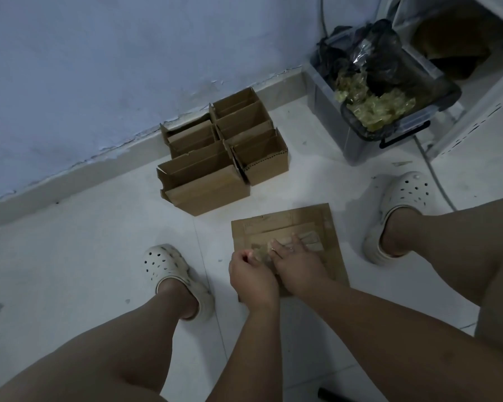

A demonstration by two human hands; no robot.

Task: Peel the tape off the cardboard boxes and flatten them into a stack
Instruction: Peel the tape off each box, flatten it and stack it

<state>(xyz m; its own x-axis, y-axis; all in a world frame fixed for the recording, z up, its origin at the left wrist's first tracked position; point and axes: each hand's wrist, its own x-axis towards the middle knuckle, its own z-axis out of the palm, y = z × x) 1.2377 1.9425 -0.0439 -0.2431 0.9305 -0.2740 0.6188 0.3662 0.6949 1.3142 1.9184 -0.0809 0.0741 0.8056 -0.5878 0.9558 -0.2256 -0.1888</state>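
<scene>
Both hands are down on the flattened brown cardboard sheet (334, 262), which lies on the white tiled floor (99, 256) between the person's feet. The left hand (251, 275) sits at the sheet's left edge with its fingers curled tight. It looks to be pinching the free end of a translucent brownish tape strip (261, 253), though the exact pinch is hard to make out. The right hand (298, 264) is in the middle of the sheet. Its fingers (295, 240) are stretched out and press the board down, holding nothing.

The tape strip seems to run crosswise over the sheet. It goes from the left hand's pinch, under the right hand's fingers, toward a pale wrinkled patch nearer the sheet's right edge. So the stuck length lies to the right of the grip, and the left hand is the one on the loose end. By my reading, the peel wants a pull back along that line toward the sheet's left edge and up, with the right hand pinning the board so it doesn't lift along with it.

Beyond the sheet's far edge stands a cluster of open brown cardboard boxes (212, 181), upright and not yet flattened. Farther off, past the sheet's far right corner, a grey plastic bin (331, 126) holds crumpled yellowish tape wads (372, 108), the likely place for this strip.
</scene>
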